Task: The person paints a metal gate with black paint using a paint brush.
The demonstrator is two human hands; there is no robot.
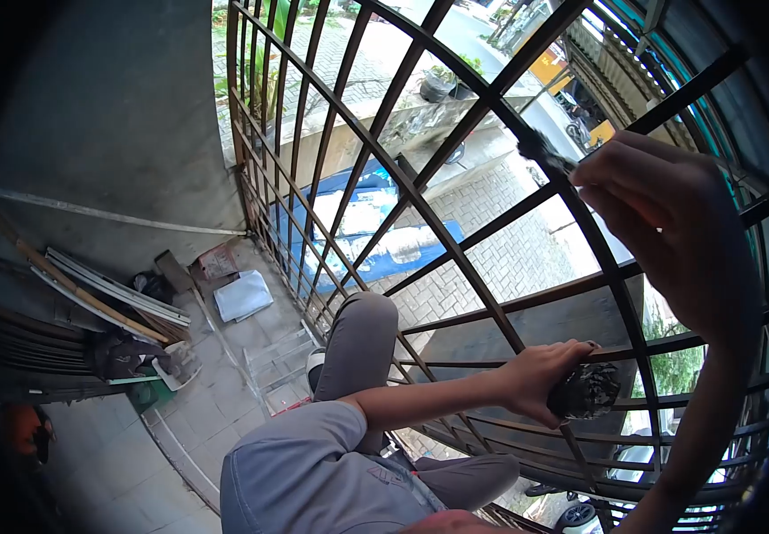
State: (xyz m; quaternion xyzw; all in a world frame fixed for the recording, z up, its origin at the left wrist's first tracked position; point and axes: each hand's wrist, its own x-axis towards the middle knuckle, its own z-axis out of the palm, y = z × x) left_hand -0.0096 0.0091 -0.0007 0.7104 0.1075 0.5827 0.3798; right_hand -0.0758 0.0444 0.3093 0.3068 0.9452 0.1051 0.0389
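My right hand [660, 227] is raised at the upper right, shut on a small paintbrush [546, 153] whose dark bristles touch a diagonal bar of the dark metal grille [455, 254]. My left hand [540, 378] reaches forward lower down and holds a dark, paint-smeared container [587, 392] against a horizontal bar of the grille. My bent knee in grey trousers [362, 334] rests close to the bars.
I am high above a tiled floor, with an aluminium ladder [279, 365] below my leg. Planks and pipes [104, 294] lie by the grey wall, next to a white bag [244, 295]. Outside the grille lie a blue sheet [362, 218] and brick paving.
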